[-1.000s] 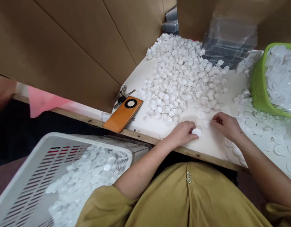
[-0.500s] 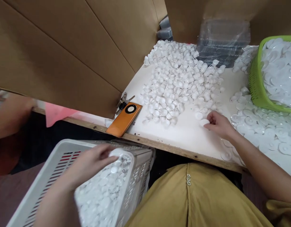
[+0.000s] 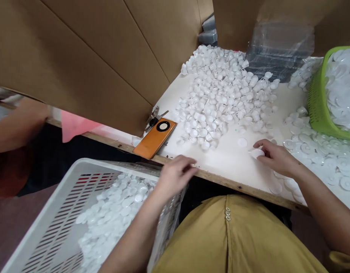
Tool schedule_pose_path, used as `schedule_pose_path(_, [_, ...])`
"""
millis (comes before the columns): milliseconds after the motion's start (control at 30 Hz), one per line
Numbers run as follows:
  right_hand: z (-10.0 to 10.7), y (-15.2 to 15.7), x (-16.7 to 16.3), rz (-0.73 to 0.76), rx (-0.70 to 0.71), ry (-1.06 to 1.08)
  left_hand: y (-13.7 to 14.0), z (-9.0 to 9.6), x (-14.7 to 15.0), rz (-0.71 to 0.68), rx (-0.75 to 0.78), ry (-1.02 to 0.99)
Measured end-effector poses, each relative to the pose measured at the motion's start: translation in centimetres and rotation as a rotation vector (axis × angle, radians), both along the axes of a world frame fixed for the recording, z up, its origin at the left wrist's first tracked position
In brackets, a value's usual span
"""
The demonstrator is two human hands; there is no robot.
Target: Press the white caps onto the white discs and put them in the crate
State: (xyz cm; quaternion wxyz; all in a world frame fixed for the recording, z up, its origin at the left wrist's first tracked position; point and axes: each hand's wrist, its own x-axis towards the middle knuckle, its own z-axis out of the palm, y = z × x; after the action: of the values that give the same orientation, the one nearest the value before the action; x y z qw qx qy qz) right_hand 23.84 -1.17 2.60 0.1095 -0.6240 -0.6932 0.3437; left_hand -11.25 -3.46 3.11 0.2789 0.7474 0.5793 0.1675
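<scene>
My right hand (image 3: 276, 156) is over the white tabletop, its thumb and fingers pinching a small round white plastic piece (image 3: 257, 152). Another white disc (image 3: 242, 142) lies flat on the table just left of it. My left hand (image 3: 177, 173) hovers at the table's front edge, near the basket corner, with thumb and fingers apart and nothing visible between them. Beyond both hands spreads a heap of small white cup-like plastic pieces (image 3: 217, 98). Flat, translucent white discs (image 3: 320, 151) lie to the right of my right hand.
A white slotted basket (image 3: 92, 163) partly filled with white pieces (image 3: 118, 212) stands below the table edge. An orange phone (image 3: 152, 141) and keys (image 3: 154, 116) lie by a cardboard wall (image 3: 106, 57). A green basket (image 3: 320, 94) holds discs. Another person's arm (image 3: 18, 123) shows at left.
My left hand has moved from above the white basket rightward to the table's edge. My right hand still pinches a white piece, and the whole view has shifted slightly.
</scene>
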Motion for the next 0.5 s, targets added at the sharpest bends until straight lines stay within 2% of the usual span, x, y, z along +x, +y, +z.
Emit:
schedule_pose_path(133, [-0.5, -1.3, 0.9, -0.173, -0.072, 0.285, 1.9, -1.9, 9.2, -0.250, -0.032, -0.190])
schedule_pose_path(267, [-1.1, -0.7, 0.9, -0.306, -0.160, 0.415, 4.1, -3.5, 15.2, -0.382, -0.007, -0.122])
schedule_pose_path(367, [-1.5, 0.1, 0.1, -0.320, -0.234, 0.429, 5.1, -4.0, 16.6, -0.419, -0.017, -0.035])
schedule_pose_path(500, [-1.9, 0.5, -1.1, -0.241, -0.236, 0.402, 5.1, -4.4, 15.8, -0.405, 0.014, -0.050])
